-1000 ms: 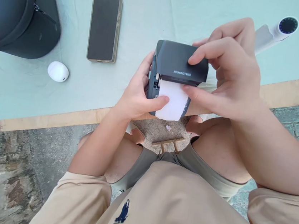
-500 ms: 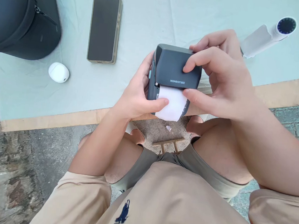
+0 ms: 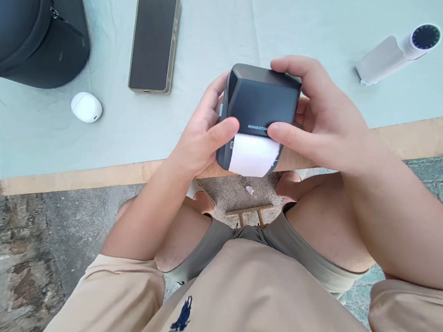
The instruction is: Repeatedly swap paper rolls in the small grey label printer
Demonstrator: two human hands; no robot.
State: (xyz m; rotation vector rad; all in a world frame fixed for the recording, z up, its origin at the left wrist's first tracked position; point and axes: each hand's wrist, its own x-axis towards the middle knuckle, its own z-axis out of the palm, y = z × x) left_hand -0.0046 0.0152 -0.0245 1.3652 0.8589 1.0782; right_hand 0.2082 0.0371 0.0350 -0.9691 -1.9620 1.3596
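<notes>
Between both hands is a dark label printer [image 3: 264, 100] marked NIIMBOT, held above the table's near edge. A white strip of label paper [image 3: 255, 156] sticks out from under its lid on the side facing me. My left hand [image 3: 205, 132] wraps the printer's left side, its thumb on the lid's lower left corner. My right hand [image 3: 319, 113] grips the right side, with the thumb on the lid's front edge by the lettering and the index finger along the far edge. The lid looks down over the paper. Fingers beneath the printer are hidden.
On the pale cloth-covered table [image 3: 214, 21] lie a phone [image 3: 153, 43] and a small white rounded case [image 3: 86, 107]. A black zipped bag [image 3: 33, 22] stands at far left. A white cylindrical object [image 3: 394, 58] lies at right. A paper scrap [image 3: 249, 190] is on the ground.
My left thumb has moved up from the paper onto the lid. My right fingers have shifted from the lid's top to its far edge and side. The lid sits slightly lower at the front.
</notes>
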